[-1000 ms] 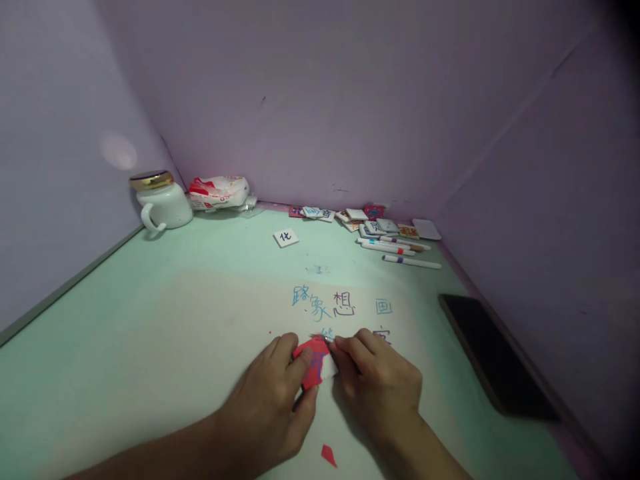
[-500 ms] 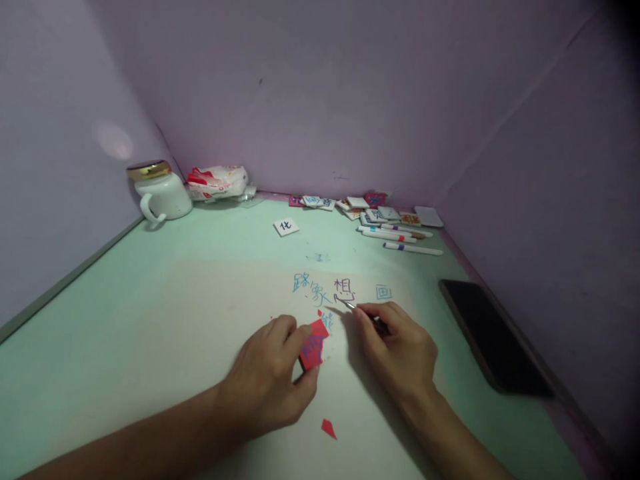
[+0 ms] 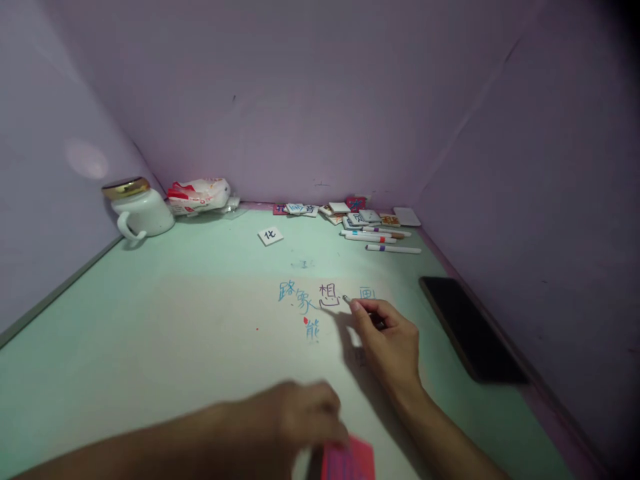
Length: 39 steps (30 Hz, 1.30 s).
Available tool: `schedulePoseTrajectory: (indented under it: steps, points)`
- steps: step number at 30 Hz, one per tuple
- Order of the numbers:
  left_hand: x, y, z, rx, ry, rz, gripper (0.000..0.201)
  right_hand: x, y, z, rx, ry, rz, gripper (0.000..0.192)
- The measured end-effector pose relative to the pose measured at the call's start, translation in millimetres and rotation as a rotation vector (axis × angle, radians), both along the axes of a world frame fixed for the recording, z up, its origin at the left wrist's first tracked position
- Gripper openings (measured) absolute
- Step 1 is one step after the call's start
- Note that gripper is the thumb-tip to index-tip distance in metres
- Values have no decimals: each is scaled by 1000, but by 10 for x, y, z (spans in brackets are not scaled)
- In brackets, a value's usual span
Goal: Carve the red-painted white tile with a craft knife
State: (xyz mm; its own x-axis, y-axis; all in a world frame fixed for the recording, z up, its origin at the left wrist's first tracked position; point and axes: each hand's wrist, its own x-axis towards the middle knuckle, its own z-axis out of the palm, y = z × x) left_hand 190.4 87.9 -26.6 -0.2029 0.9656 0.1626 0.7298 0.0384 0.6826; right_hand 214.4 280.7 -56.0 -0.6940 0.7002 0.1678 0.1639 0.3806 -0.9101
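My left hand (image 3: 300,417), blurred by motion, grips a red tile (image 3: 357,457) with purple marks at the bottom edge of the view. Part of the tile is cut off below. Farther up, my right hand (image 3: 389,347) is closed on a slim craft knife (image 3: 346,299) with a pointed metal tip. Its dark handle is hidden by my fingers. The knife tip hovers beside a purple written character (image 3: 329,293) on the table. Blue characters (image 3: 313,330) and a small red scrap (image 3: 305,321) lie to the left of the right hand.
A white mug (image 3: 143,213) with a gold lid and a red-and-white packet (image 3: 200,195) stand at back left. A white tile (image 3: 271,235) lies apart from piled tiles (image 3: 357,219). Marker pens (image 3: 393,249) and a phone (image 3: 473,330) are on the right.
My left hand has drawn the red tile down towards me, away from the right hand. The right hand still holds the knife. The whole view has shifted slightly.
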Motion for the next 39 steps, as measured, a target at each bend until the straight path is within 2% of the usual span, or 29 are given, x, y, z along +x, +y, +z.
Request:
schedulePoseTrajectory:
  steps: [1,3,5,7,8,10,12,14,15,16,18,22,26,33,39]
  points:
    - [-248,68,35,13,4,33,20,-9,9,0,-18,24,-39,30]
    - [-779,185,87,30,78,239,11,-21,23,4,-42,73,-111,34]
    - [-1265,254,129,72,141,467,17,-25,29,7,-51,107,-154,35]
    - [-1567,266,186,124,196,687,18,-23,29,5,-49,126,-166,35]
    - [-1613,254,220,150,218,771,19,-21,28,1,-49,132,-163,34]
    - [-1469,201,274,186,250,861,19,-13,22,-10,-27,139,-130,31]
    - [-1082,119,272,186,268,833,16,1,4,-15,35,150,-79,27]
    - [-616,21,200,156,310,734,16,27,-32,-9,136,168,-20,23]
    - [-409,-29,146,149,437,683,18,44,-57,-3,196,182,21,20]
    - [-240,-76,87,120,557,689,17,63,-84,4,247,196,68,17]
    - [-40,-149,-16,35,619,688,21,104,-136,15,329,208,181,14]
    - [-15,-191,-96,-87,489,713,38,166,-183,12,431,157,297,13]
    - [-37,-163,-83,-32,501,739,38,190,-193,0,520,142,375,12]
    - [-17,-107,-100,2,525,746,42,208,-202,-15,569,77,338,17]
    - [-30,-96,-117,11,555,767,41,229,-242,19,564,14,396,22]
